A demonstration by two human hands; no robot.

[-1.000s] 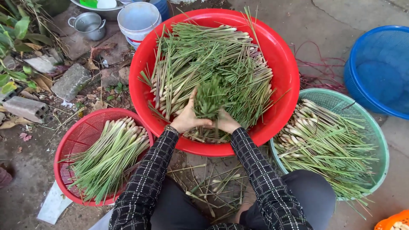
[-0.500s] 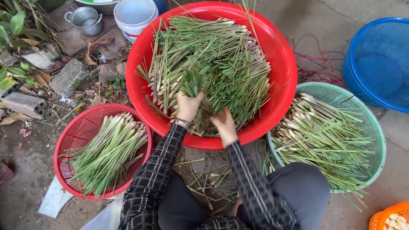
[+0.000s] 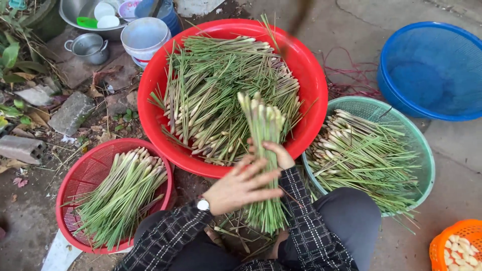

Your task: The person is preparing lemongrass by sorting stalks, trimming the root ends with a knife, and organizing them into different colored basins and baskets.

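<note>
— Start at the left. What's there?

— A small red basket (image 3: 75, 200) on the ground, with a sheaf of trimmed stalks (image 3: 123, 193) lying slantwise in it, pale ends up and to the right.

— And the hands?

— The left hand (image 3: 241, 186) lies flat against the bundle of stalks (image 3: 265, 150), fingers spread and loose, not gripping. There's a watch (image 3: 203, 205) on that wrist. The right hand (image 3: 277, 153) is behind the bundle, fingers wrapped around it.

— Which way does the bundle run?

— Nearly upright in the picture, long axis going away from the person. The pale, thick root ends point up, over the big red tub (image 3: 311, 80); the thin green tips point down toward the lap.

— How does it look?

— Tightly gathered, whitish-green at the cut ends, darker green below.

— Anything hard to see?

— Most of the right hand is hidden by the stalks and the left hand. The lower tips blur into scraps on the ground.

— Further right?

— A green basket (image 3: 427, 150) of stalks, a blue basket (image 3: 432, 75), and an orange basket (image 3: 454, 241) cut off at the corner.
</note>
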